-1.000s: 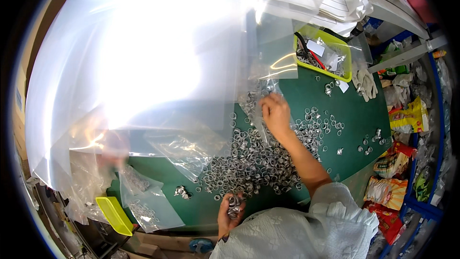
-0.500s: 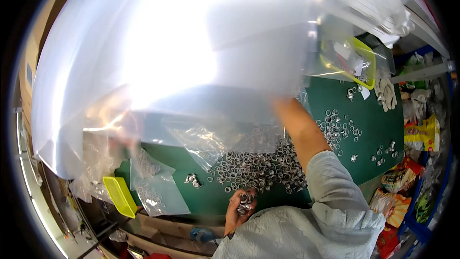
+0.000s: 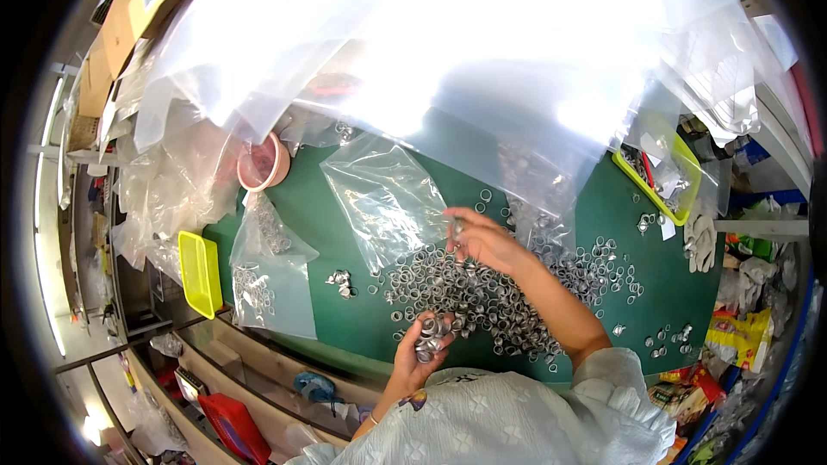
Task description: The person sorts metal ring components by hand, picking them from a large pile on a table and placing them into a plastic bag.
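Observation:
My left hand (image 3: 415,351) is cupped around a small clutch of shiny metal rings (image 3: 433,334), palm up at the table's near edge. Over the far side of a large heap of loose metal rings (image 3: 482,297) is my right hand (image 3: 487,244). Its fingers are bent together around something small and greyish, too blurred to name. Left of these fingers, a clear plastic bag (image 3: 379,198) lies flat, touching the heap's far edge. A large translucent plastic sheet (image 3: 482,112) spreads across the far side and covers part of the rings beneath it.
Left on the green table (image 3: 297,181) lie a bag of small rings (image 3: 258,293), a yellow tray (image 3: 200,275) and a pink bucket (image 3: 264,164). A yellow-green basket (image 3: 680,181) and a glove (image 3: 702,241) are at right. Drawers (image 3: 258,362) open below the near edge.
The raised plastic sheet has dropped back toward the far side, uncovering the bag and bucket. My right hand has come away from it to the heap. My left hand still holds the rings.

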A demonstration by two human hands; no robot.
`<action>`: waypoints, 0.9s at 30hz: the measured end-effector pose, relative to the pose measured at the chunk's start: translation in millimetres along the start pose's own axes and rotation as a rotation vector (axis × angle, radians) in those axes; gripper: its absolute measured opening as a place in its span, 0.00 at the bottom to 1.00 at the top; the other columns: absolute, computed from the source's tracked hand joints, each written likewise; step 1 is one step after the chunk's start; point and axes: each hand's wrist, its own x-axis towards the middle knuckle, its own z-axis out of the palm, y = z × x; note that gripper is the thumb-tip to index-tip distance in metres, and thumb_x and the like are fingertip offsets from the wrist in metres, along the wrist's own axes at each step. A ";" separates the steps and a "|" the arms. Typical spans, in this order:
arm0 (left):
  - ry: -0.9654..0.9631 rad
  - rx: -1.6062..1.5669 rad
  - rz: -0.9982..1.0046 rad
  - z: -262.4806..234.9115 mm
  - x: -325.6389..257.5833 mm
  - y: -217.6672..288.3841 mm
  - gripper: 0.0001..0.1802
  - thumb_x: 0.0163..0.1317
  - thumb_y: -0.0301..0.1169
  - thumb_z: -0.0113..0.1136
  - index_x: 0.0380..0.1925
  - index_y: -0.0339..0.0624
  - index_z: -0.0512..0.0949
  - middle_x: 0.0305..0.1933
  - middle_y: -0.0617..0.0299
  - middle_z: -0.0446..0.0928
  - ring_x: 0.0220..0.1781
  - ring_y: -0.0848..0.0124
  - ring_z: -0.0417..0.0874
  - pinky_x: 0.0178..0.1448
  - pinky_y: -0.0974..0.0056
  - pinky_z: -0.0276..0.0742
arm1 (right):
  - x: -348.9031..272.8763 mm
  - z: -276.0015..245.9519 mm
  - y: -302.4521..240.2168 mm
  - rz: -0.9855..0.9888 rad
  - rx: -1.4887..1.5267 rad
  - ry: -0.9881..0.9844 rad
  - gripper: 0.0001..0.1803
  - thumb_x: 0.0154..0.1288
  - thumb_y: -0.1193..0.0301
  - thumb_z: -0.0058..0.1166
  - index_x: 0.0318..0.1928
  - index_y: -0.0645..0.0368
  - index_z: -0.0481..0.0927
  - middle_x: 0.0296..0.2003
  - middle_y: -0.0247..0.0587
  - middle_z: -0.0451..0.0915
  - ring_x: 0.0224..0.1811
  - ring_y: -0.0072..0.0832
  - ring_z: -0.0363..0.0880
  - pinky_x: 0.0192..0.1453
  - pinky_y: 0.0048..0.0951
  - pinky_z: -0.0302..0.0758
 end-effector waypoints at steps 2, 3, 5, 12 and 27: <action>0.006 0.004 0.029 -2.1 -3.5 -2.2 0.13 0.63 0.42 0.51 0.44 0.50 0.72 0.47 0.56 0.64 0.32 0.71 0.68 0.24 0.73 0.70 | 23.9 -22.4 -7.7 -0.029 -0.188 0.101 0.14 0.62 0.70 0.50 0.47 0.62 0.72 0.30 0.35 0.72 0.33 0.25 0.74 0.31 0.24 0.68; 0.014 -0.002 0.044 -5.5 -6.9 -4.4 0.13 0.63 0.42 0.51 0.44 0.50 0.72 0.47 0.56 0.64 0.32 0.71 0.68 0.24 0.73 0.70 | 40.5 -29.8 -15.7 -0.051 -0.285 0.151 0.14 0.61 0.70 0.51 0.46 0.62 0.73 0.29 0.35 0.72 0.33 0.25 0.74 0.31 0.23 0.67; 0.045 -0.031 0.083 -14.8 -14.9 -7.1 0.13 0.62 0.42 0.52 0.43 0.50 0.72 0.47 0.55 0.65 0.32 0.69 0.68 0.25 0.73 0.70 | 86.5 -36.7 -23.0 -0.212 -0.664 0.429 0.14 0.59 0.69 0.53 0.44 0.61 0.74 0.30 0.37 0.73 0.33 0.27 0.74 0.33 0.25 0.69; 0.129 -0.199 0.180 -48.0 -29.0 -11.5 0.14 0.62 0.41 0.52 0.44 0.50 0.71 0.48 0.53 0.65 0.34 0.67 0.67 0.26 0.71 0.68 | 242.5 -60.9 -60.6 -0.521 -1.572 0.675 0.20 0.60 0.60 0.49 0.49 0.59 0.70 0.40 0.58 0.76 0.41 0.52 0.75 0.45 0.46 0.72; 0.064 -0.218 0.198 -47.7 -27.8 -10.1 0.12 0.62 0.39 0.52 0.43 0.50 0.71 0.47 0.54 0.68 0.35 0.68 0.69 0.27 0.72 0.67 | 221.0 -93.9 -131.5 -0.665 -1.374 0.871 0.19 0.60 0.66 0.47 0.48 0.66 0.68 0.44 0.53 0.73 0.45 0.44 0.72 0.50 0.38 0.67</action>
